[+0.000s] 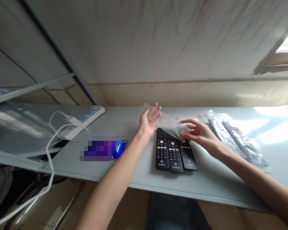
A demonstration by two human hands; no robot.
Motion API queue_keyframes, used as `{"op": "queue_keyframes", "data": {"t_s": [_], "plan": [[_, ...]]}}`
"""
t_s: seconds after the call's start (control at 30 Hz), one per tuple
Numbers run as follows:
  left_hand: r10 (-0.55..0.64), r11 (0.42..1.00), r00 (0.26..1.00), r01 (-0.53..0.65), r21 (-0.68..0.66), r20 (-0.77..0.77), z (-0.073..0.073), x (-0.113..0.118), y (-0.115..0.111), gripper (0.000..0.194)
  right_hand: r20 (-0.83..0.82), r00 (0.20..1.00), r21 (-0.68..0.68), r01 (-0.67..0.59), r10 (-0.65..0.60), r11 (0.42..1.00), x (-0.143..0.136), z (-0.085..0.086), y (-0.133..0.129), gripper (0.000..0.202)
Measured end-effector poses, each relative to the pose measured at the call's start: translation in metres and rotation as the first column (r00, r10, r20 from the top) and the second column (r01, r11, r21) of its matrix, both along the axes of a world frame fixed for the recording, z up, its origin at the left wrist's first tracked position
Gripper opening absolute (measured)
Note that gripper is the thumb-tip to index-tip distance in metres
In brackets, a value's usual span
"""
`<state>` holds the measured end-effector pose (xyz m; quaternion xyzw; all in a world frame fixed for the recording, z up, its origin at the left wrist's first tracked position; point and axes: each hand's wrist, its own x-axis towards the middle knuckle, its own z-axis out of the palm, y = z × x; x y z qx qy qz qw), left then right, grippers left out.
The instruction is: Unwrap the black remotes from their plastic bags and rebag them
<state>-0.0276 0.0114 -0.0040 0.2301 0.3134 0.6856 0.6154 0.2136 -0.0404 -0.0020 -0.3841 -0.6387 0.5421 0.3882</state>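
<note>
A clear plastic bag [169, 125] stretches between my two hands, above the far ends of the remotes. My right hand [197, 133] pinches the bag's lower right end between thumb and fingers. At the other end, my left hand [148, 122] has its fingers spread and lies against the film; whether they are inside or behind it I cannot tell. Three black remote controls lie side by side below: a left one [161, 156], a middle one [175, 158] and a right one [189, 159]. The bag and my right fingers cover part of their upper ends.
Several bagged remotes [237, 137] lie at the right, beside my right forearm. A lit phone [118, 149] rests left of my left forearm. Behind it is a white power strip [86, 121] with a white cable [50, 159] hanging over the table's front edge. A wall [158, 92] stands behind.
</note>
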Motion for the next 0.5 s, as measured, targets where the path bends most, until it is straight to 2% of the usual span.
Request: {"op": "queue_keyframes", "data": {"t_s": [0.07,0.13,0.23,0.27,0.3,0.33,0.37,0.4,0.43,0.47,0.5], "plan": [[-0.073,0.994,0.997,0.073,0.078,0.001,0.004,0.002,-0.003,0.021,0.003,1.000,-0.006,0.020,-0.020,1.000,0.001,-0.002,0.001,0.052],[-0.189,0.967,0.981,0.192,0.168,-0.032,0.006,0.006,-0.007,0.028,-0.003,0.999,0.001,0.041,-0.041,0.999,0.001,-0.004,0.001,0.054],[-0.405,0.873,0.885,0.449,0.191,-0.231,0.005,0.013,-0.010,0.037,0.015,0.996,0.033,0.086,-0.086,0.996,0.002,-0.005,0.002,0.052],[-0.417,0.859,0.852,0.483,0.171,-0.316,0.004,0.014,-0.010,0.036,0.031,0.994,0.054,0.108,-0.110,0.993,0.003,-0.006,0.002,0.051],[-0.358,0.876,0.843,0.452,0.170,-0.401,0.003,0.014,-0.010,0.032,0.046,0.990,0.085,0.132,-0.137,0.988,0.004,-0.008,0.003,0.052],[-0.219,0.912,0.845,0.355,0.205,-0.488,0.003,0.012,-0.009,0.027,0.060,0.984,0.127,0.158,-0.167,0.979,0.005,-0.009,0.004,0.053],[-0.002,0.938,0.830,0.194,0.286,-0.558,0.003,0.009,-0.007,0.022,0.072,0.977,0.179,0.186,-0.201,0.966,0.005,-0.011,0.006,0.055],[0.272,0.909,0.751,0.004,0.417,-0.602,0.004,0.005,-0.006,0.021,0.086,0.968,0.239,0.210,-0.236,0.948,0.006,-0.013,0.006,0.057],[0.502,0.827,0.583,-0.108,0.551,-0.639,0.005,0.001,-0.005,0.024,0.103,0.958,0.302,0.226,-0.268,0.926,0.006,-0.014,0.007,0.058],[0.666,0.729,0.388,-0.156,0.667,-0.637,0.006,-0.003,-0.004,0.025,0.123,0.948,0.364,0.232,-0.293,0.902,0.006,-0.016,0.007,0.057],[0.741,0.664,0.221,-0.106,0.740,-0.634,0.007,-0.007,-0.004,0.027,0.144,0.940,0.421,0.225,-0.309,0.879,0.005,-0.016,0.006,0.054]]}}
